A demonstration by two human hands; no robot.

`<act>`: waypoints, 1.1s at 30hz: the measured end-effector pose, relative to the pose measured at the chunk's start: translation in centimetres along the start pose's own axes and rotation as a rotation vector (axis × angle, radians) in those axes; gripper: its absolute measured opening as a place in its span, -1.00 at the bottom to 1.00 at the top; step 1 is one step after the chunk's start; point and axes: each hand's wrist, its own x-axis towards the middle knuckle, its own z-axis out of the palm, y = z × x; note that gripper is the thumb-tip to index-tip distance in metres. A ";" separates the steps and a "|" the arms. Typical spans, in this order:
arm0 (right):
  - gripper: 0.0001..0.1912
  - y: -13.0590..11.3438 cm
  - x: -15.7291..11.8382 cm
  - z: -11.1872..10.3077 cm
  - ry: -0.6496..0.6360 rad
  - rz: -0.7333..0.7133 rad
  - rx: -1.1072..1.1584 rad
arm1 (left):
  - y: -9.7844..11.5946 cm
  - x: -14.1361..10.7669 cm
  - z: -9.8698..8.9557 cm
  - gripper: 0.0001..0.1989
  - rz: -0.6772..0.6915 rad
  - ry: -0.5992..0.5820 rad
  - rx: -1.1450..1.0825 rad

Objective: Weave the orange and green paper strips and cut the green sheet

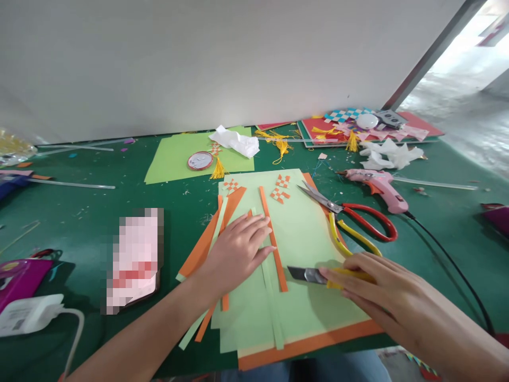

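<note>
Head view: right hand (369,286) on a yellow cutter knife with a dark metal blade (314,275)

We see the right hand with its fingers curled tight around the knife's handle. The blade points left over big pale green paper sheets (314,233), a little apart from a thin, straight orange paper strip (278,265). From up here, we can't be sure if the blade touches the paper.

We see the left hand (244,239) lying flat, palm down, with its fingers stretched out. Its fingertips reach the orange strip. A long pale green paper strip (272,302) pokes out from below this hand.

Under the big sheets, we spot the edge of an orange paper sheet (314,342). Two small orange and white checked paper pieces (280,196) sit near the top. Metal scissors with red and yellow handles (332,206) lie open across the right edge of the sheets. Past them, we find a pink plastic glue gun (382,188) on the dark green table (186,204).
</note>
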 end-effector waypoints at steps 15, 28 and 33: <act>-0.57 -0.6 0.3 0.1 -0.091 -0.068 0.078 | 0.0 0.1 -0.1 -0.66 0.003 0.006 -0.005; -0.64 -1.4 3.9 2.3 0.028 0.028 -0.060 | -0.1 -0.2 0.3 -0.73 0.022 0.034 -0.006; -0.64 -1.8 4.8 2.1 0.062 0.042 -0.150 | -0.1 0.0 0.3 -0.73 0.021 0.037 -0.013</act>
